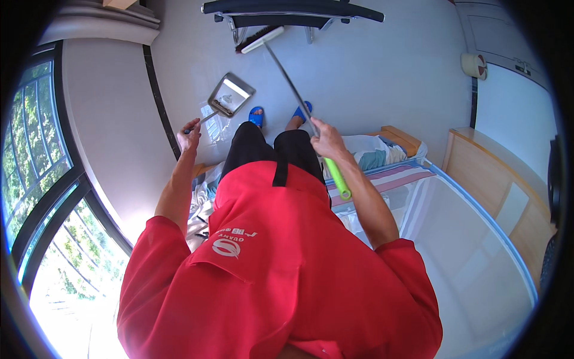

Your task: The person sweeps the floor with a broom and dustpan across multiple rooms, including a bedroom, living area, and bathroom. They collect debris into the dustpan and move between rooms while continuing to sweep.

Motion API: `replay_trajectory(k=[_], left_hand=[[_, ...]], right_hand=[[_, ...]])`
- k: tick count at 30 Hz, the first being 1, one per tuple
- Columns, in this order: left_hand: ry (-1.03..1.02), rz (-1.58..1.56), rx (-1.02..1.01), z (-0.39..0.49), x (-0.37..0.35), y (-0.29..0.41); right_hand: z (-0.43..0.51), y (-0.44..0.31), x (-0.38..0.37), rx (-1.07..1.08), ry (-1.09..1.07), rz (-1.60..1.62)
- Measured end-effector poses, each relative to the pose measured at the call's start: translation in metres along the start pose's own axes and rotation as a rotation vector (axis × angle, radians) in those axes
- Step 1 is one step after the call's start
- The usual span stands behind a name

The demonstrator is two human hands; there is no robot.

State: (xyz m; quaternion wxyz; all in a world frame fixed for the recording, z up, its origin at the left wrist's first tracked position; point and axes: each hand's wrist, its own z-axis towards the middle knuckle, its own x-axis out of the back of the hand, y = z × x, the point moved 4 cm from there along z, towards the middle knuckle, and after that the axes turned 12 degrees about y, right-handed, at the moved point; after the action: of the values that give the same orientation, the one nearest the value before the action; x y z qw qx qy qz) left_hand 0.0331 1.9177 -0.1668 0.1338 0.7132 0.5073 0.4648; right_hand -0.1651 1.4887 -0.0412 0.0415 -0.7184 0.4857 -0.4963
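My left hand (190, 136) grips the handle of a metal dustpan (245, 82), out to the left in front of me. Dark debris (221, 107) and a crumpled clear scrap (225, 99) lie in the pan near its handle side. My right hand (328, 140) is closed around the grey pole of a broom (289, 81), above its green grip (337, 179). The broom's white head (262, 40) with dark bristles reaches out on the floor, beside the legs of a black chair. The dustpan and the broom head are apart.
A black chair (287, 13) with metal legs stands ahead. Behind and to my right is a bed with a mosquito-net frame (477, 202) and wooden end (399, 140). A wooden cabinet (497, 166) stands farther right. Barred windows (38, 121) line the left wall. Blue slippers (256, 117) are on my feet.
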Motion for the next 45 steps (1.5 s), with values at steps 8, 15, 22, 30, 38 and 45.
replay_trajectory(k=[8,15,22,30,38,45], left_hand=[[0.075,-0.012,-0.055,0.011,-0.034,0.002],[0.146,0.265,-0.432,0.041,-0.043,-0.007],[-0.006,0.235,-0.442,-0.03,-0.101,0.072],[-0.067,0.277,-0.528,-0.117,-0.188,0.142],[-0.338,0.084,-0.365,-0.236,-0.352,0.204],[-0.433,-0.003,-0.284,-0.302,-0.481,0.301]], right_hand=[[-0.101,0.017,0.005,-0.373,-0.304,0.758],[-0.171,0.008,0.06,-0.481,-0.217,0.756],[-0.188,0.072,0.112,-0.552,-0.036,0.804],[-0.146,0.197,0.135,-0.236,0.353,0.725],[-0.122,0.325,0.206,-0.437,0.677,0.775],[-0.099,0.383,0.252,-0.679,0.622,0.954]])
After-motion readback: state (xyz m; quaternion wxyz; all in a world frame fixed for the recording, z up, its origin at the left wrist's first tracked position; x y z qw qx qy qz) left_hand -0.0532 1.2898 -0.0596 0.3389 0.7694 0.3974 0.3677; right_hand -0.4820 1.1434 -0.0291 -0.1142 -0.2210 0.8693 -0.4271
